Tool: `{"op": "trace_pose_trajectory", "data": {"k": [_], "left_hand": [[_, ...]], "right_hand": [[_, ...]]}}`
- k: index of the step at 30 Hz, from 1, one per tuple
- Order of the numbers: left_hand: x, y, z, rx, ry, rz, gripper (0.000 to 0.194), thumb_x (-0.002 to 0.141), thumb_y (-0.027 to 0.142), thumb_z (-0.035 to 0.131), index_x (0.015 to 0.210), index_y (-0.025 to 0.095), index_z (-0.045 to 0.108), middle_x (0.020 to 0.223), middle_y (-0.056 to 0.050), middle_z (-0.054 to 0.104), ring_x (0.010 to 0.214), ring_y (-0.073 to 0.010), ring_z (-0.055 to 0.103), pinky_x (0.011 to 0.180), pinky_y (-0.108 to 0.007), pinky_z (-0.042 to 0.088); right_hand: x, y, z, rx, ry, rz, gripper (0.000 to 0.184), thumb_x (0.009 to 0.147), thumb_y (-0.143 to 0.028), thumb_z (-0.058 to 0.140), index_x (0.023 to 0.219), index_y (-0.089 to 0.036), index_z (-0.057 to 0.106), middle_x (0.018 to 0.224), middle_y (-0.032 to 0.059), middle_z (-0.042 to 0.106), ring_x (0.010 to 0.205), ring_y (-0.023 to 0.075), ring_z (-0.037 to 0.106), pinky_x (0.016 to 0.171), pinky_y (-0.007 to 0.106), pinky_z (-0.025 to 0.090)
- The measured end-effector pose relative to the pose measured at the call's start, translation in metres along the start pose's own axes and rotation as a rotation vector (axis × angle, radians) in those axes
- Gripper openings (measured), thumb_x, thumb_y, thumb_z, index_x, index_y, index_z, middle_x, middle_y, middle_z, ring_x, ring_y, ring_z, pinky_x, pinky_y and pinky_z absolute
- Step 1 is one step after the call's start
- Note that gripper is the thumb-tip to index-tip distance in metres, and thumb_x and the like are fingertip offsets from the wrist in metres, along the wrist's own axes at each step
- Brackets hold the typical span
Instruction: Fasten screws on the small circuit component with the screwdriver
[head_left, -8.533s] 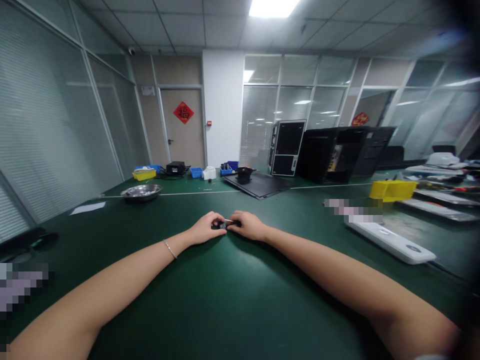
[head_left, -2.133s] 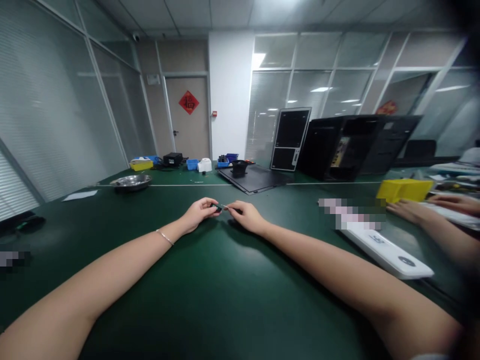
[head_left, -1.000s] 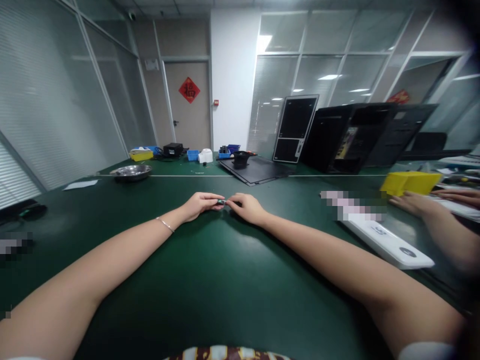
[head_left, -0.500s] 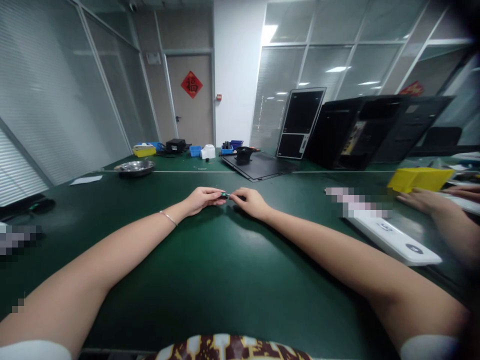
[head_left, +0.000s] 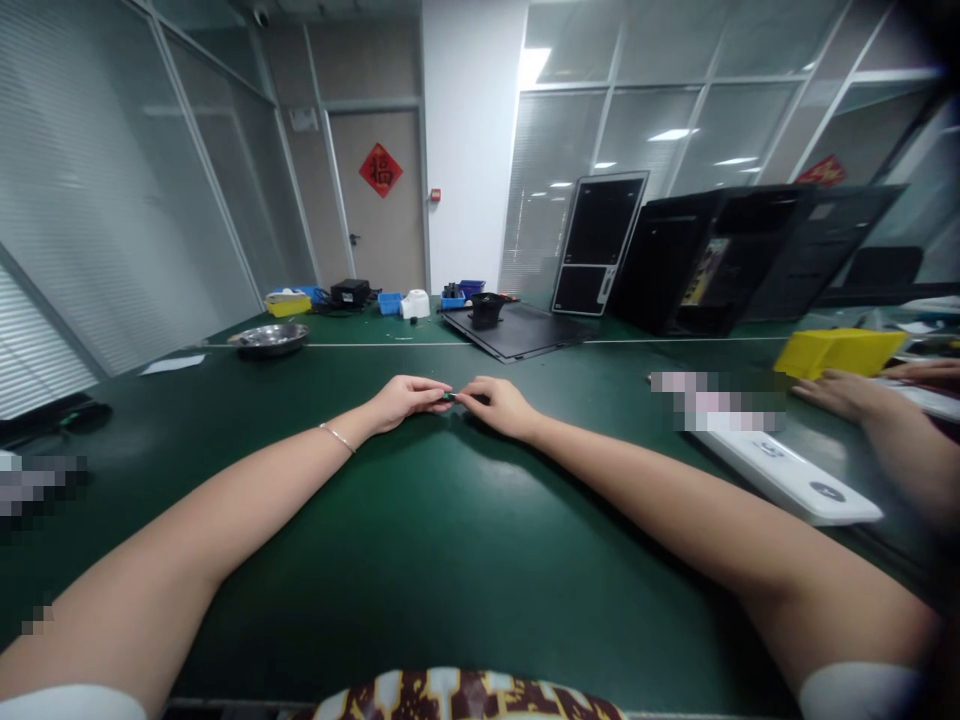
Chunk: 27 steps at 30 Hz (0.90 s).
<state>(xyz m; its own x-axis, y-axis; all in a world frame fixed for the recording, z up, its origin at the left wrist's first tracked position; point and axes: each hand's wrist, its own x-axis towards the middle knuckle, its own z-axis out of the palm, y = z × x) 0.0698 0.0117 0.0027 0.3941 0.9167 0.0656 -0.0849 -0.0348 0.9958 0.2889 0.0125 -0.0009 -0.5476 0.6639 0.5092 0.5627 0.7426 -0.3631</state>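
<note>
Both my arms stretch far out over the green table (head_left: 450, 540). My left hand (head_left: 403, 400) and my right hand (head_left: 498, 406) meet fingertip to fingertip near the table's middle. Between them they pinch a small dark part (head_left: 448, 397) with a greenish spot; too small to name. Both hands' fingers are curled closed around it. A thin bracelet (head_left: 335, 437) sits on my left wrist.
A white flat device (head_left: 795, 478) lies to the right, with another person's hands (head_left: 840, 395) beside a yellow bin (head_left: 836, 352). Further back stand a metal bowl (head_left: 268, 338), a black mat (head_left: 517, 333), blue bins (head_left: 391, 301) and black computer cases (head_left: 697, 260).
My hands have stayed together on the small part, with the fingers shifting only slightly. The camera has tipped down and back, and another person's hands have come in at the right.
</note>
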Motion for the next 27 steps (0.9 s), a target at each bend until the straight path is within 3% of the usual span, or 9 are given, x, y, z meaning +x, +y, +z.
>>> {"op": "trace_pose_trajectory", "data": {"k": [11, 19, 27], "left_hand": [[-0.003, 0.004, 0.002, 0.051, -0.053, 0.012, 0.036, 0.072, 0.026, 0.081, 0.102, 0.008, 0.07, 0.088, -0.01, 0.075, 0.082, -0.0167, 0.072, 0.087, -0.031, 0.054], [0.006, -0.008, 0.0, -0.089, 0.092, 0.127, 0.034, 0.07, 0.021, 0.082, 0.086, 0.014, 0.052, 0.074, 0.001, 0.068, 0.078, -0.0159, 0.072, 0.087, -0.035, 0.053], [0.008, -0.01, -0.002, 0.088, 0.159, 0.209, 0.042, 0.066, 0.035, 0.083, 0.096, 0.011, 0.067, 0.089, -0.005, 0.07, 0.071, -0.0107, 0.06, 0.069, -0.025, 0.048]], "right_hand": [[0.0, 0.0, -0.001, 0.066, -0.012, -0.016, 0.027, 0.095, -0.033, 0.051, 0.092, -0.019, 0.074, 0.089, 0.0044, 0.069, 0.082, 0.0143, 0.061, 0.077, 0.024, 0.043], [0.001, 0.001, 0.002, -0.013, -0.024, 0.012, 0.028, 0.096, -0.036, 0.049, 0.092, -0.02, 0.073, 0.088, 0.0044, 0.067, 0.08, 0.0142, 0.059, 0.074, 0.023, 0.041], [0.001, 0.002, 0.003, -0.02, -0.002, 0.053, 0.026, 0.096, -0.034, 0.05, 0.094, -0.02, 0.072, 0.093, 0.0055, 0.068, 0.085, 0.0157, 0.061, 0.078, 0.025, 0.043]]}}
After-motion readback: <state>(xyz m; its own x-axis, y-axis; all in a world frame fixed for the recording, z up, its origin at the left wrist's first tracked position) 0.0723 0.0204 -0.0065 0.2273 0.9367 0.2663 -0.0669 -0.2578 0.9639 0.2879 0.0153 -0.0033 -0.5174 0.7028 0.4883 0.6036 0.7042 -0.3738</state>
